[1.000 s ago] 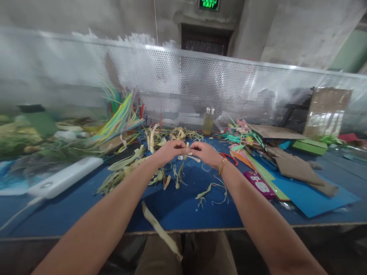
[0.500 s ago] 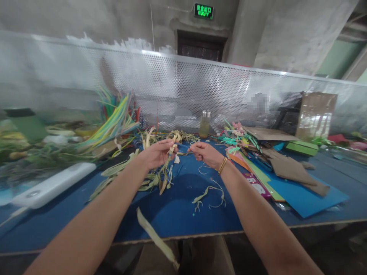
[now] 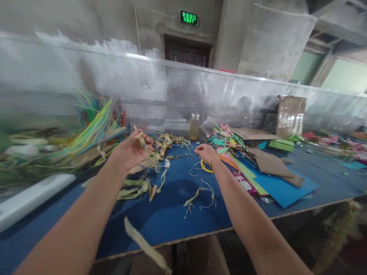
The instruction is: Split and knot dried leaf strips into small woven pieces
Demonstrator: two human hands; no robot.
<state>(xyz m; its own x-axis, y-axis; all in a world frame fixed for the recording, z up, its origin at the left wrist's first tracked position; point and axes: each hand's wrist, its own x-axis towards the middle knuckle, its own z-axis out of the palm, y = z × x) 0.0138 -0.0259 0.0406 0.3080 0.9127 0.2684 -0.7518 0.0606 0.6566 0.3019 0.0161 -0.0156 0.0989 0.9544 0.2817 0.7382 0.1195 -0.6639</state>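
Observation:
My left hand [image 3: 129, 151] is raised above the blue table [image 3: 172, 214], fingers pinched on a small bundle of dried straw strips [image 3: 141, 137] whose ends trail down toward a loose pile of strips [image 3: 149, 179]. My right hand [image 3: 204, 152] rests low over the table near a yellow-handled pair of scissors [image 3: 205, 166]; its fingers curl downward and I cannot make out anything in them. A gold bracelet sits on that wrist.
Coloured paper sheets, cardboard pieces [image 3: 271, 164] and a blue sheet [image 3: 283, 187] lie at right. A small bottle [image 3: 194, 128] stands by the perforated metal screen [image 3: 177, 95]. Coloured sticks [image 3: 94, 128] fan out at left, a white box [image 3: 31, 196] near the left edge. One strip [image 3: 143, 244] hangs over the front edge.
My hands, joined on the straw piece before, have parted. The left lifted up and left with the bundle; the right let go and dropped toward the scissors. The view swung left.

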